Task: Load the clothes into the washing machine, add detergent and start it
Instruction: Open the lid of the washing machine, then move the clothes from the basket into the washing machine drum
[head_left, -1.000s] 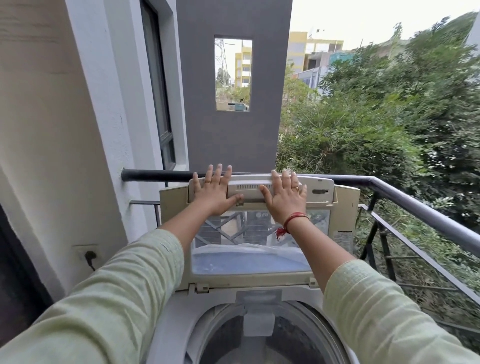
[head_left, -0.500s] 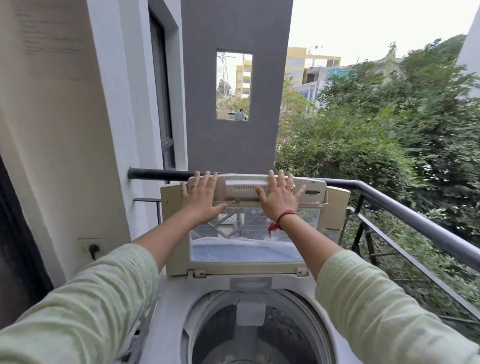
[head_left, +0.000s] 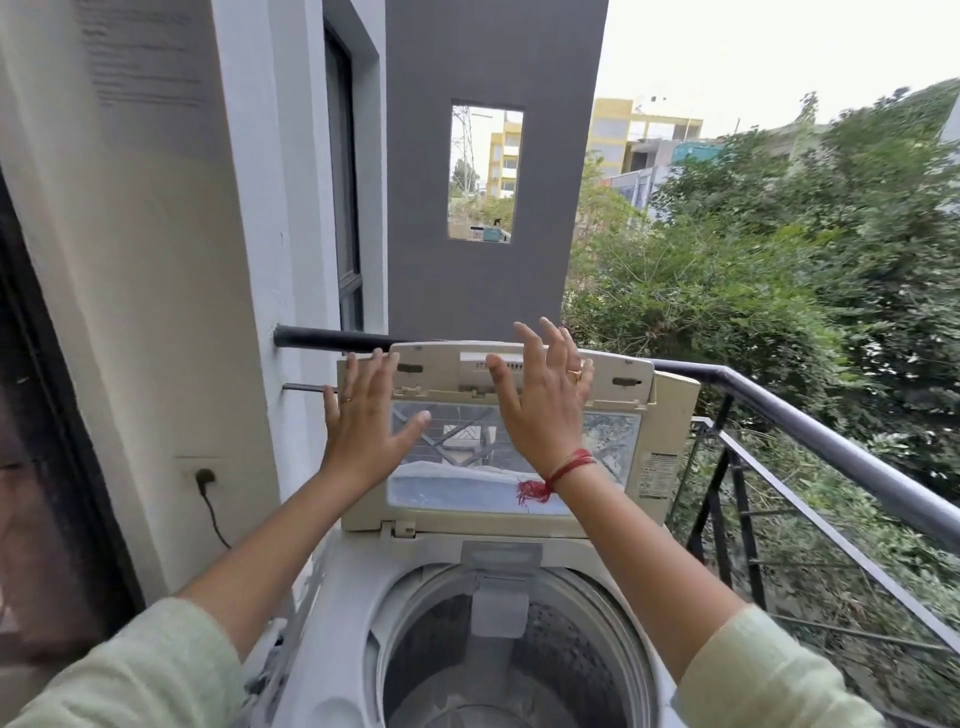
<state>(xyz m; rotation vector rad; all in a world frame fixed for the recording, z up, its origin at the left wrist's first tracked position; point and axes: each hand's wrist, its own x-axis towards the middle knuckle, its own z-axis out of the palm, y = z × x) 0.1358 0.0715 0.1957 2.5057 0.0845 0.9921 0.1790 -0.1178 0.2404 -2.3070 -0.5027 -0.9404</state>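
Note:
A top-loading washing machine stands on a balcony with its beige lid folded upright against the railing. Below the lid the round drum is open; no clothes show inside it. My left hand is spread, fingers straight, in front of the lid's left edge. My right hand is spread in front of the lid's top middle, fingers slightly lifted off it. Whether either palm touches the lid is unclear. No clothes or detergent are in view.
A dark metal railing runs behind and to the right of the machine. A white wall with a socket and plugged cord is on the left, a dark doorway at far left. Trees lie beyond the railing.
The lid stayed upright. Both hands, earlier pressed flat on its top section, have eased back; the right hand's fingers lifted. The view tipped down, showing more drum.

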